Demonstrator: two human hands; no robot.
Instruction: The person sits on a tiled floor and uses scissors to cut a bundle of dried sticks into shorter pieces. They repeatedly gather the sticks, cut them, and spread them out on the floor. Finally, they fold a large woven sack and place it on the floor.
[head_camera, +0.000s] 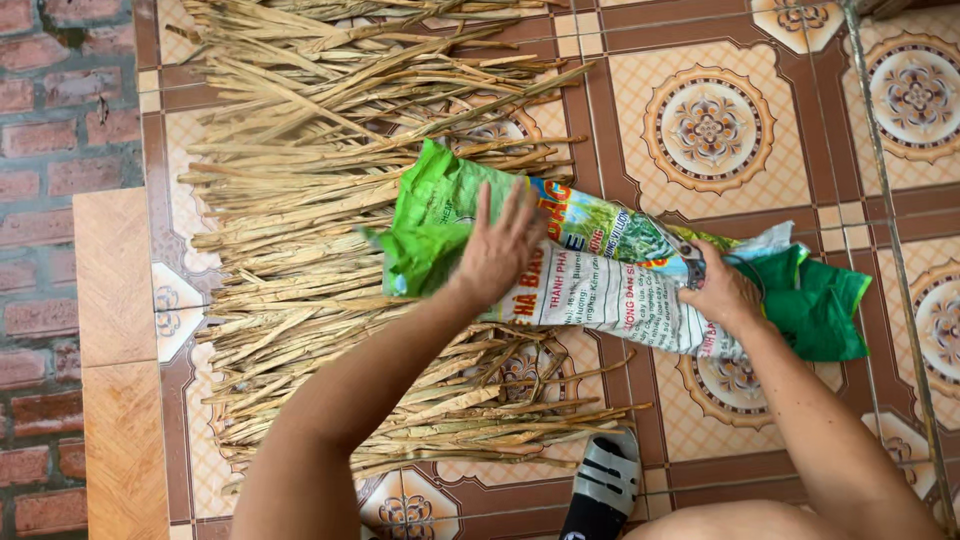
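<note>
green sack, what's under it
Its left end lies on the dried stalks; the rest of the green sack covers patterned floor tiles. The left hand presses on top. Anything directly beneath is covered.

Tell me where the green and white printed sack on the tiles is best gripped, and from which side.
Probably at its two ends. The sack lies flat and crumpled, one end over the dried stalks, so its middle offers no edge. The right hand already pinches the bunched green end from above; the left hand lies open on the end over the stalks, where the loose folded corner could be gathered from above.
</note>
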